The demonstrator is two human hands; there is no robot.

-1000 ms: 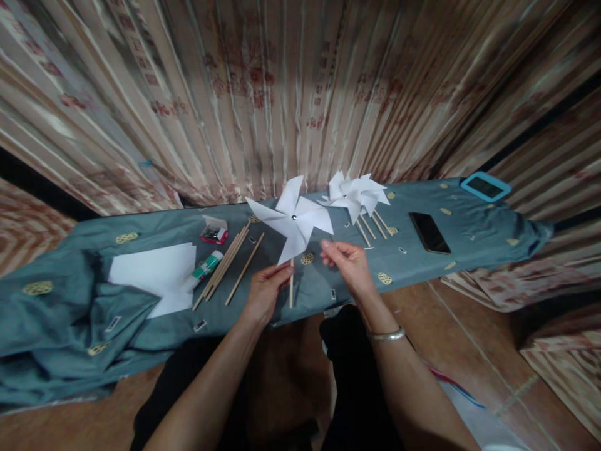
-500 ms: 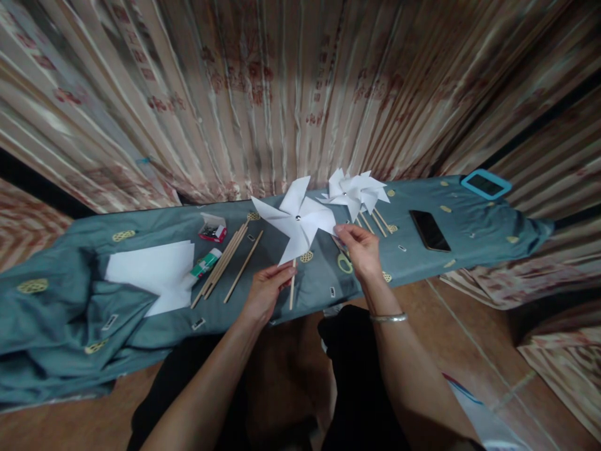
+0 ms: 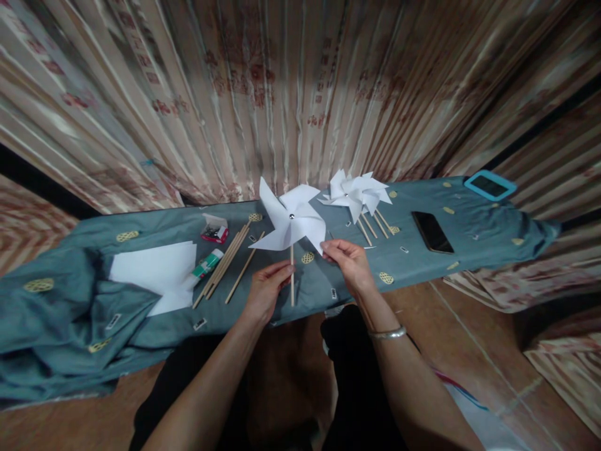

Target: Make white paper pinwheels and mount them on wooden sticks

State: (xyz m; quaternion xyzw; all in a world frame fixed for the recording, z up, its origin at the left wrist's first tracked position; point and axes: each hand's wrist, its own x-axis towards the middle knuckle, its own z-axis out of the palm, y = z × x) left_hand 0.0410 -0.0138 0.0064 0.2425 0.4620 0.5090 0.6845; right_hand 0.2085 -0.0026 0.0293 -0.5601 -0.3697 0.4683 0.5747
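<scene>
A white paper pinwheel (image 3: pixel 298 220) with a silver pin at its centre stands tilted over the cloth. Its thin wooden stick (image 3: pixel 292 289) is pinched between the thumb and fingers of my left hand (image 3: pixel 268 287). My right hand (image 3: pixel 350 263) has thumb and fingertips closed at the tip of the lower right blade. Behind and to the right lie several finished-looking white pinwheels (image 3: pixel 357 191), overlapping, their sticks pointing towards me. The scissors near my right hand are mostly hidden by it.
Left on the blue-green cloth (image 3: pixel 154 225) are white paper sheets (image 3: pixel 157 269), a green-and-white glue stick (image 3: pixel 207 264), loose wooden sticks (image 3: pixel 224 269) and a small red box of pins (image 3: pixel 215 230). A black phone (image 3: pixel 432 232) and blue-framed device (image 3: pixel 491 185) lie right. A curtain (image 3: pixel 282 94) hangs behind.
The pinwheel's blades have turned clockwise. My right hand has moved slightly down and left with a blade tip, covering the scissors' handle. My left hand keeps hold of the stick.
</scene>
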